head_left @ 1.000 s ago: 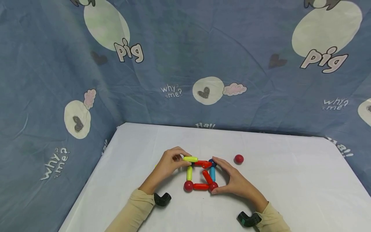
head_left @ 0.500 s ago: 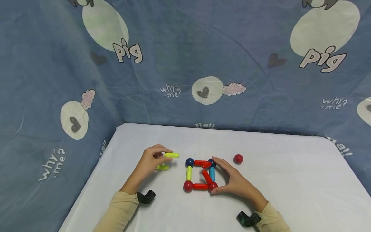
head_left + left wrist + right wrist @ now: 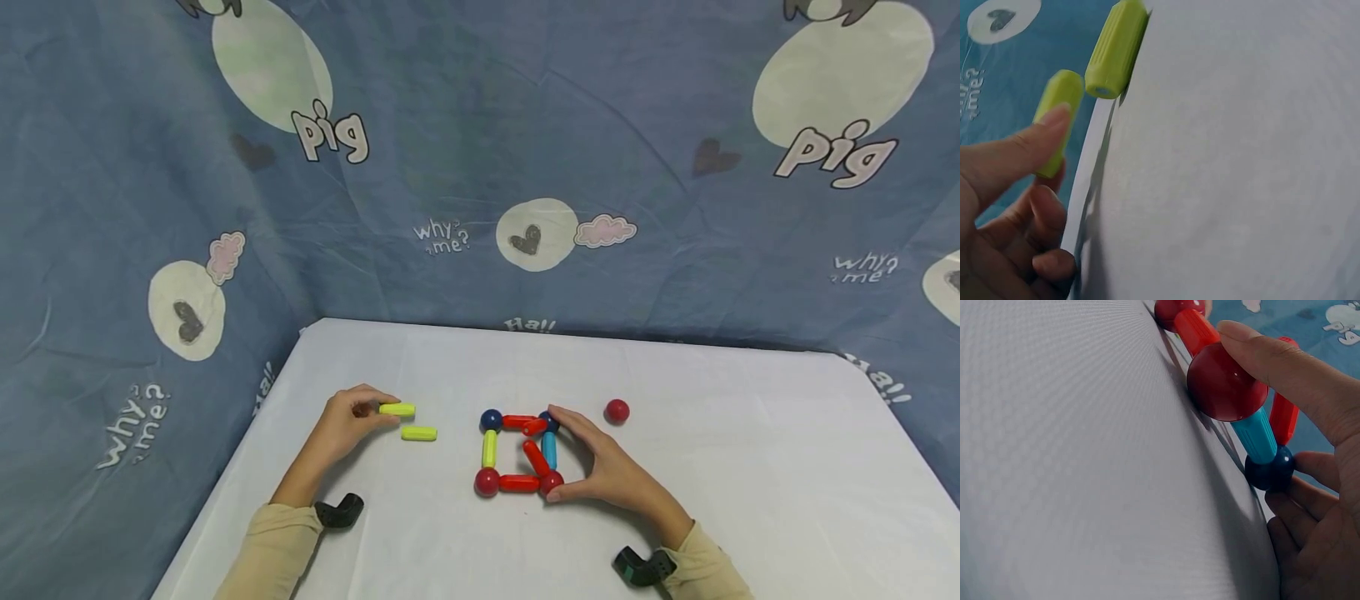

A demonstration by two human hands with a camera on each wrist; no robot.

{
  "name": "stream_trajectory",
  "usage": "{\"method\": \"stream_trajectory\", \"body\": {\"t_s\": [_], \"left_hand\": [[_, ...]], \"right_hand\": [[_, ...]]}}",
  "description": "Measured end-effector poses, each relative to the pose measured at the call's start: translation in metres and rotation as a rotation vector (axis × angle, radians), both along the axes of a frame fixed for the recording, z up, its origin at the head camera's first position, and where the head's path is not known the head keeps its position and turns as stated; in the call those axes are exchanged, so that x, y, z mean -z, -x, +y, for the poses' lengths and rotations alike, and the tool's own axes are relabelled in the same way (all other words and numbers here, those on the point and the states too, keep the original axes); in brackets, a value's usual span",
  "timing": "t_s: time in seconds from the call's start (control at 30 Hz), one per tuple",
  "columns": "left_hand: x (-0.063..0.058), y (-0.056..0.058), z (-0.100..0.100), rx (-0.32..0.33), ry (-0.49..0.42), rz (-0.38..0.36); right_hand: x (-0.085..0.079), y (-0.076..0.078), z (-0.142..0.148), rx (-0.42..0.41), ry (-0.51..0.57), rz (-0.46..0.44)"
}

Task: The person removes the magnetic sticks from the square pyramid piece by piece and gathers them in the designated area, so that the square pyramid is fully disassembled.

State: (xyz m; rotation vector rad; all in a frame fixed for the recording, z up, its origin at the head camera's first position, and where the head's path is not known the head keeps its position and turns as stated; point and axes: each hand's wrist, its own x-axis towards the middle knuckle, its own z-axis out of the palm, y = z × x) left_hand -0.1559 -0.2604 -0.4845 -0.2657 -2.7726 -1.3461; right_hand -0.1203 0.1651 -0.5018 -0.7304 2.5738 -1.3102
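Thumb and fingertips of my left hand (image 3: 341,427) pinch a yellow-green rod (image 3: 397,410), which the left wrist view shows upright beside a second yellow-green rod (image 3: 1116,53). My right hand (image 3: 618,471) spans the right side of a square made of toy rods and balls. Its thumb rests on the near red ball (image 3: 1225,384), and its fingers touch the dark blue ball (image 3: 1266,472) at the other end of the light blue rod (image 3: 1255,436). Two red rods, one of them this red rod (image 3: 536,457), rise from those right corners.
On the white table (image 3: 750,467), a loose red ball (image 3: 617,412) lies beyond the right hand. The square's left side has a dark blue ball (image 3: 491,420), a yellow-green rod (image 3: 490,450) and a red ball (image 3: 487,482). A printed blue cloth (image 3: 420,150) hangs behind.
My left hand has moved left from above the square's far left corner, carrying the yellow-green rod, uncovering the dark blue ball and the second yellow-green rod. The right hand stays in place.
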Motion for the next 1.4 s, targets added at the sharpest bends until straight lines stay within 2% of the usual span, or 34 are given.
{"method": "stream_trajectory", "body": {"t_s": [0.17, 0.37, 0.7, 1.07, 1.4], "left_hand": [[0.0039, 0.0016, -0.0047, -0.004, 0.020, -0.021], [0.0031, 0.0020, -0.0033, -0.007, 0.043, -0.051], [0.0034, 0.0032, -0.0012, -0.014, 0.067, -0.059], [0.0044, 0.0018, -0.0025, -0.002, 0.042, -0.076], [0.0017, 0.0005, -0.0061, -0.010, -0.016, -0.168]], "right_hand": [[-0.0015, 0.0000, 0.0006, 0.001, 0.004, -0.001], [-0.0031, 0.0005, 0.0006, -0.002, 0.003, -0.004], [-0.0032, 0.0007, 0.0005, -0.002, 0.010, -0.001], [-0.0013, 0.0002, 0.0006, -0.003, 0.014, -0.002], [0.0018, 0.0005, -0.0001, 0.000, 0.004, 0.000]]}}
